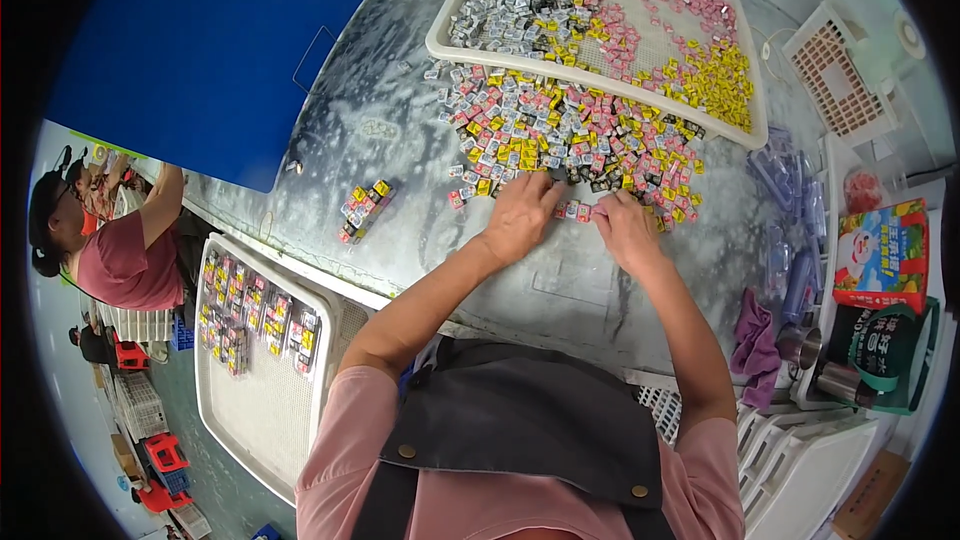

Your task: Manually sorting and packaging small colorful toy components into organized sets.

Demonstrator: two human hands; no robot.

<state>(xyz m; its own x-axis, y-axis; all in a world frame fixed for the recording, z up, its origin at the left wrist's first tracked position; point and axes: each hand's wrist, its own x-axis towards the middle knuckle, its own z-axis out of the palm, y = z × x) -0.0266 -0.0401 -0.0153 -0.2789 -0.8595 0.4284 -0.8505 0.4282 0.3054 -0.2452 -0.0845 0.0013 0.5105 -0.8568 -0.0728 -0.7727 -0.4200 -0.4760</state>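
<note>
Bent over the grey table, my left hand (522, 216) and my right hand (630, 232) hold the two ends of a short row of small pink-and-white blocks (574, 211). The fingers of both hands are closed in against the row, and the fingertips are partly hidden. Just beyond my hands spreads a loose pile of small blocks (560, 130) in yellow, pink, white and black. To the left of my left hand, a small stacked group of the same blocks (365, 210) lies apart on the table.
A large white tray (600, 81) of blocks sorted by colour sits behind the pile. At lower left, another white tray (262, 455) holds grouped blocks. Clear plastic pieces (790, 190), a purple cloth (757, 340) and a red box (880, 255) are at right. A blue panel (210, 40) fills the upper left.
</note>
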